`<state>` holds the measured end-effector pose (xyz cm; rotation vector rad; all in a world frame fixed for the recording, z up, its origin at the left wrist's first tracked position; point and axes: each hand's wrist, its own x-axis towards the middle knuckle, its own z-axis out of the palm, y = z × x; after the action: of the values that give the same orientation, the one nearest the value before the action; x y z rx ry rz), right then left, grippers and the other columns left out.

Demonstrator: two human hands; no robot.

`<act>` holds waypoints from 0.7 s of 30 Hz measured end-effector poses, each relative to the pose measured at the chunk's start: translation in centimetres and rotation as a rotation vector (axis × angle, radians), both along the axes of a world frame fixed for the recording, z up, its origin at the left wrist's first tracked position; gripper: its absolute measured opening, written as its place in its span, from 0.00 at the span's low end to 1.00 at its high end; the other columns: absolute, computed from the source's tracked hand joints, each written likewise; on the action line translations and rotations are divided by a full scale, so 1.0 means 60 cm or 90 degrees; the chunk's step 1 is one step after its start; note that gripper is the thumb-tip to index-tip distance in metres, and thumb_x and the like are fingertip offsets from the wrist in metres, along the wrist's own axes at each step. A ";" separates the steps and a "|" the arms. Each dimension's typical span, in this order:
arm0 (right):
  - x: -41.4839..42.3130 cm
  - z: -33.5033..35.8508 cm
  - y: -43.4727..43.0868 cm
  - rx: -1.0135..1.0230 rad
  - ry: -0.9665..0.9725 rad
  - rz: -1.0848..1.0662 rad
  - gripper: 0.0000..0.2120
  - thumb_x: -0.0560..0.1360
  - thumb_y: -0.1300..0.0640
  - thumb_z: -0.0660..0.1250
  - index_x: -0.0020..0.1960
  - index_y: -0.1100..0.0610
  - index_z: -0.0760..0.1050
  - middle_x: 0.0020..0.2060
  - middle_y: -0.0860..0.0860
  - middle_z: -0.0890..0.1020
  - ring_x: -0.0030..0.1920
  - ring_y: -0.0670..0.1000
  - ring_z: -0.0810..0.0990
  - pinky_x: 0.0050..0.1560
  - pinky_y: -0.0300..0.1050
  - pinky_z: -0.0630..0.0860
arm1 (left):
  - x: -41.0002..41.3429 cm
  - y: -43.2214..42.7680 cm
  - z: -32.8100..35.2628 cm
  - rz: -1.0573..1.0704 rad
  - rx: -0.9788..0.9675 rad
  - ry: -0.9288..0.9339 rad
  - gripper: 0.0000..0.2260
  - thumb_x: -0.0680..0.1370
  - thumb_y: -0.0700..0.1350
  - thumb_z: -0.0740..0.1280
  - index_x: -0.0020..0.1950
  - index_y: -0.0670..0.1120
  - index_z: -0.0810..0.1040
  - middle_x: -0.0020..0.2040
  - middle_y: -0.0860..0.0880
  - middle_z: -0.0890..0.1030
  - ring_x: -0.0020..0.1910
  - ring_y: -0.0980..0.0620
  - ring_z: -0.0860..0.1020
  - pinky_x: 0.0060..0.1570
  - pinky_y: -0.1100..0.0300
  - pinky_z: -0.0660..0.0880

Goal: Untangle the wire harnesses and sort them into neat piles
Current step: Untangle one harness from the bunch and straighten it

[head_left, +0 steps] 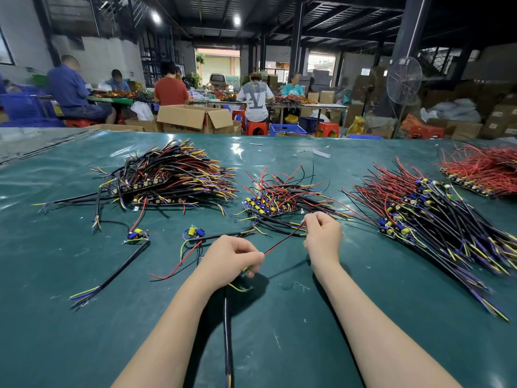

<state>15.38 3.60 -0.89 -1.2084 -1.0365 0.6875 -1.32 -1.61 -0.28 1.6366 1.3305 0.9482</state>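
My left hand point(233, 257) grips one wire harness by its small board, and the harness's black cable point(228, 326) hangs toward me. Its red wire point(282, 242) runs taut up to my right hand point(321, 233), which pinches the far end. Just beyond my right hand lies a tangled heap of harnesses point(282, 197). A neat stack of harnesses point(173, 177) sits at the left, and a larger fanned pile point(428, 217) lies at the right. Two loose harnesses point(137, 236) point(195, 233) lie singly on the green table mat point(112, 317).
A pile of red-wired harnesses point(484, 172) sits at the far right. Beyond the table's far edge, several people sit at other benches, with an open cardboard box point(193, 119), red stools point(257, 127) and a standing fan point(402, 79).
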 end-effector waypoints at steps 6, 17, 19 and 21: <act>-0.003 0.013 -0.004 -0.085 0.278 0.199 0.13 0.77 0.65 0.60 0.35 0.59 0.73 0.17 0.46 0.71 0.18 0.42 0.69 0.19 0.31 0.68 | 0.007 -0.001 0.003 0.027 0.018 0.062 0.15 0.76 0.46 0.65 0.29 0.48 0.76 0.22 0.53 0.75 0.21 0.58 0.72 0.30 0.69 0.70; -0.026 0.016 -0.030 -0.177 0.123 0.444 0.11 0.76 0.64 0.62 0.37 0.59 0.77 0.23 0.47 0.77 0.22 0.41 0.74 0.23 0.32 0.70 | 0.005 0.004 0.004 0.058 0.071 0.012 0.13 0.76 0.40 0.64 0.32 0.47 0.78 0.28 0.53 0.80 0.30 0.55 0.75 0.38 0.60 0.73; -0.027 0.017 -0.031 -0.178 0.125 0.440 0.11 0.76 0.65 0.62 0.35 0.59 0.77 0.22 0.47 0.76 0.22 0.42 0.74 0.23 0.32 0.70 | 0.008 0.003 0.004 0.052 0.051 -0.044 0.11 0.76 0.38 0.65 0.34 0.46 0.78 0.28 0.53 0.80 0.29 0.56 0.75 0.35 0.62 0.72; -0.026 0.017 -0.032 -0.176 0.134 0.431 0.12 0.75 0.66 0.63 0.35 0.59 0.78 0.22 0.47 0.76 0.21 0.42 0.73 0.23 0.33 0.70 | 0.012 0.002 0.005 0.053 0.025 -0.094 0.10 0.76 0.37 0.66 0.35 0.46 0.78 0.27 0.53 0.80 0.27 0.57 0.75 0.31 0.65 0.72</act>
<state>13.80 1.67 0.14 -0.9752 -1.2017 1.4911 -0.59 -1.47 0.02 1.5192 1.2953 1.1294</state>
